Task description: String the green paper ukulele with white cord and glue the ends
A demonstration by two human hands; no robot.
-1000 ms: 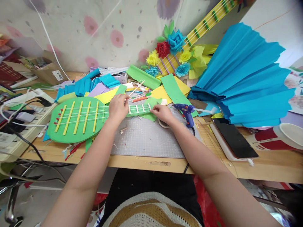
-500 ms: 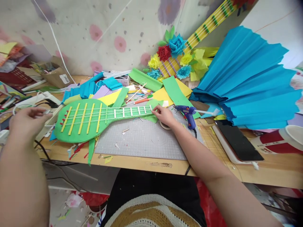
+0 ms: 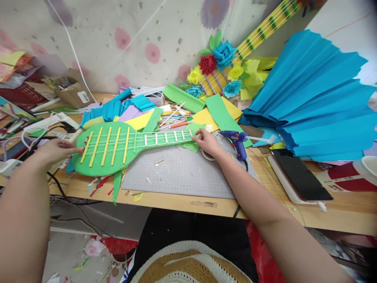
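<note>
Head view: left hand [image 3: 54,152] stretches its fingers to the green guitar's [image 3: 132,155] rounded end, right hand [image 3: 208,142] bends over its neck tip; neither grip can be told; box label [image 3: 83,96] unreadable.

Green guitar [image 3: 120,153], left hand [image 3: 53,152] at its body, right hand [image 3: 209,142] at its neck

The worktop [image 3: 173,202] is pale wood, kinda scuffed at the front edge, with a grey gridded cutting mat [image 3: 182,173] on it. Green craft guitar [image 3: 111,147] lies partly over the mat, blue glue gun [image 3: 239,144] by its right end. Phone [image 3: 300,173] on something white, red-and-white cup [image 3: 349,180] beside it. Coloured paper [image 3: 184,98] heaped along the back, cardboard box [image 3: 70,95] back left.
</note>
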